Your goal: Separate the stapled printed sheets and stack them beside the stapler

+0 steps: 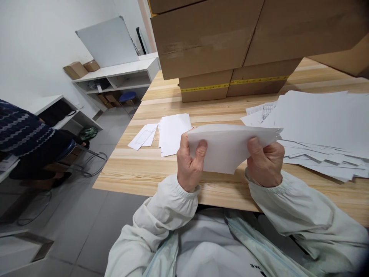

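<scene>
White paper sheaf gripped above near edge of pale wooden bench: left hand and right hand fingers pinch it. Step: squaring sheets; next needs even alignment.

White paper sheets, pale wood-grain table, brown boxes with yellow tape.

White paper sheet: folded, flat side facing the camera, raised above the wooden table edge, gripped at both lower corners.
</scene>
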